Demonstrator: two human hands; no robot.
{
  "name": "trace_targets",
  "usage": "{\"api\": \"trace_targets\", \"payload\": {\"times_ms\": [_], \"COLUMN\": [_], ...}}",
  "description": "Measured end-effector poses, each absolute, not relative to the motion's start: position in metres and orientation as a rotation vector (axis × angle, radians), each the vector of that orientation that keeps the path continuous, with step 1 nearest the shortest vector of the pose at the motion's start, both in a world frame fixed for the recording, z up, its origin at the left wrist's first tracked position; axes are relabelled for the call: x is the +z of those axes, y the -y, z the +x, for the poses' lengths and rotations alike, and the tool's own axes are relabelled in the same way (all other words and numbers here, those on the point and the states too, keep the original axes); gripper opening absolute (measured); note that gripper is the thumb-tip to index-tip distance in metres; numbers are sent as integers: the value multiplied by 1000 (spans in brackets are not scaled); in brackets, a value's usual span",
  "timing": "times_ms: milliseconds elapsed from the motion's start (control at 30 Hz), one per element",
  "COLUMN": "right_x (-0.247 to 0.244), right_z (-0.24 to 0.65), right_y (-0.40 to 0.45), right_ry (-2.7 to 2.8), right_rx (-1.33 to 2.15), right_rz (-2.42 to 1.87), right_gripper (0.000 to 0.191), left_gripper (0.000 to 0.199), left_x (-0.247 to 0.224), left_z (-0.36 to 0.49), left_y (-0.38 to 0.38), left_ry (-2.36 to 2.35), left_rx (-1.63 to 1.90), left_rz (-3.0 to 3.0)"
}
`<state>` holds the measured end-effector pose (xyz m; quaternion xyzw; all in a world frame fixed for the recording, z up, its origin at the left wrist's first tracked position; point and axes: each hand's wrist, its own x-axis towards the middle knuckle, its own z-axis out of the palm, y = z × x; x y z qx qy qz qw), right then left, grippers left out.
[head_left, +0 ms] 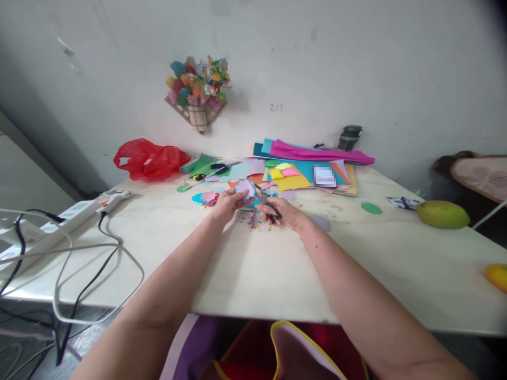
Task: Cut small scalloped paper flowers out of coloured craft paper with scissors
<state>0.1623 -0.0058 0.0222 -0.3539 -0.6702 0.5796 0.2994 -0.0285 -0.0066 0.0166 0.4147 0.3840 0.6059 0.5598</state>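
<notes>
Pale lilac paper (243, 186), black-handled scissors (277, 210), bright red bag (152, 160)

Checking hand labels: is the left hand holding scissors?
No, the left hand holds purple paper, while scissors are in the right hand.

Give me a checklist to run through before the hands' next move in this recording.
1. Lavender paper disc held by the left hand: ok, gripped between thumb and fingers.
2. Black-handled scissors held by the right hand: ok, the handles are in its grip.
3. Scissors' blades biting into the disc: cannot tell; they reach its right edge, but contact is too small to see.
4. Left fingertips clear of the blades: cannot tell; they look close in this single view.
5. Tabletop beneath the hands free of scraps: not ok, colored paper clippings are scattered there.
6. White power strip apart from both hands: ok, it lies at the table's left.
</notes>
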Motion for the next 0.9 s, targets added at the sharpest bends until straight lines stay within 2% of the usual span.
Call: {"api": "trace_targets", "payload": {"times_ms": [367,900], "right_x": [23,25], "right_z": [163,161], "right_y": [6,9], "right_ry": [1749,1724], "right_rx": [1599,1593], "right_rz": [-881,-916], "right_gripper": [26,28], "left_gripper": [17,14], "left_x": [14,15], "left_z": [-29,-23], "left_y": [4,7], "left_ry": [-897,-906], "left_rx": [1469,1500], "left_rz": [962,929]}}
